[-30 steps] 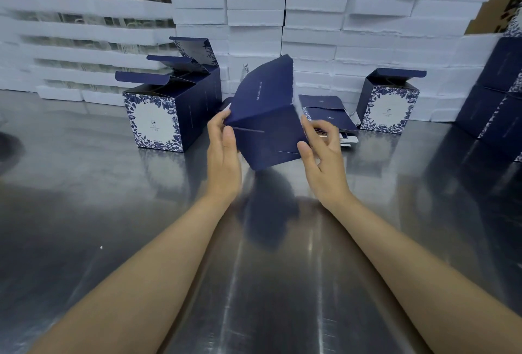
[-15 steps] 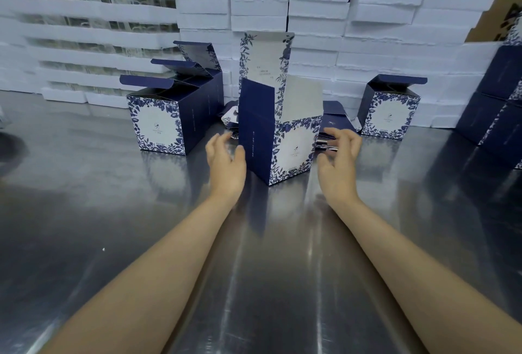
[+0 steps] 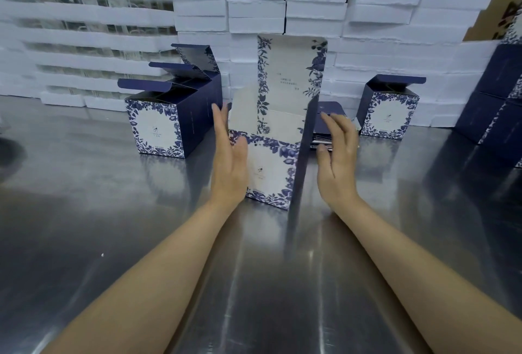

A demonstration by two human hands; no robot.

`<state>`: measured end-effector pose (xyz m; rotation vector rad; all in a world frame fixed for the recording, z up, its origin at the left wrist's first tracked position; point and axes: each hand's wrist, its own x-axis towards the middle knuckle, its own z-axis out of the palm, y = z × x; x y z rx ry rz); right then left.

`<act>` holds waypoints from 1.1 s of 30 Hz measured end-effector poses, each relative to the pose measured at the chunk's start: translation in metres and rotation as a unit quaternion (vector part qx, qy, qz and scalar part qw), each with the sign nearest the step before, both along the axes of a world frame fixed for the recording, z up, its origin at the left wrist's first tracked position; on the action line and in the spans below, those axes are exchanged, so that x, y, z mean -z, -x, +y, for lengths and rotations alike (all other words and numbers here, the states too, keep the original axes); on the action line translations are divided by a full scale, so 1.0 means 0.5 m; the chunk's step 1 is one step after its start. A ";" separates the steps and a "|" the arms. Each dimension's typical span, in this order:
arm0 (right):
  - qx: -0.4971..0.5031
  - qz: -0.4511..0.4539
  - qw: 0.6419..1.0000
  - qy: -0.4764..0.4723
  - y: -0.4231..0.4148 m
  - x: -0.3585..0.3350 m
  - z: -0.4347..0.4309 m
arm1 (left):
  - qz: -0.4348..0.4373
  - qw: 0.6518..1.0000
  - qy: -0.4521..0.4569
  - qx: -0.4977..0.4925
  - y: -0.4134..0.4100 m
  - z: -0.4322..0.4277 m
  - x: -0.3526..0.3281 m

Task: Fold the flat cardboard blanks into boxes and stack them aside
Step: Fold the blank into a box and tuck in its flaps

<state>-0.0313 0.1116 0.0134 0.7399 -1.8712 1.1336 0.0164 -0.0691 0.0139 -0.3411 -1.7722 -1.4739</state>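
Our box (image 3: 271,173) stands on the desk (image 3: 254,283); left hand (image 3: 230,161) at its 9 o'clock, open flat against it, right hand (image 3: 337,161) open at 3 o'clock.

Both bare forearms are pointing forward; the left hand (image 3: 230,164) and right hand (image 3: 339,161) are standing edge-up, fingers straight, palms facing each other.

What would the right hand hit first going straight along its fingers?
Likely the pile of flat blanks just beyond the right hand fingertips, beside the half-folded box; depth unclear, it may already touch.
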 end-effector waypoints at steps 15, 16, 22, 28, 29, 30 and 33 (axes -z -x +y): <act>-0.133 -0.256 0.946 0.148 -0.002 -0.085 -0.008 | 0.043 0.997 0.060 -0.036 -0.015 -0.011 -0.061; -0.139 -0.265 0.939 0.171 -0.002 -0.091 -0.006 | 0.040 0.997 0.060 -0.023 -0.018 -0.015 -0.068; -0.214 -0.345 0.903 0.139 -0.003 -0.108 -0.007 | 0.004 0.999 0.035 -0.039 -0.017 -0.018 -0.072; -0.251 -0.292 0.914 0.131 -0.021 -0.094 -0.007 | 0.012 0.994 0.108 -0.031 -0.014 -0.017 -0.041; -0.245 -0.285 0.919 0.116 -0.021 -0.091 -0.009 | 0.007 0.993 0.113 -0.026 -0.013 -0.020 -0.044; -0.238 -0.284 0.924 0.099 -0.019 -0.086 -0.011 | -0.001 0.994 0.112 -0.015 -0.014 -0.024 -0.050; -0.227 -0.281 0.927 0.103 -0.018 -0.073 -0.024 | -0.014 0.995 0.094 0.019 -0.019 -0.029 -0.070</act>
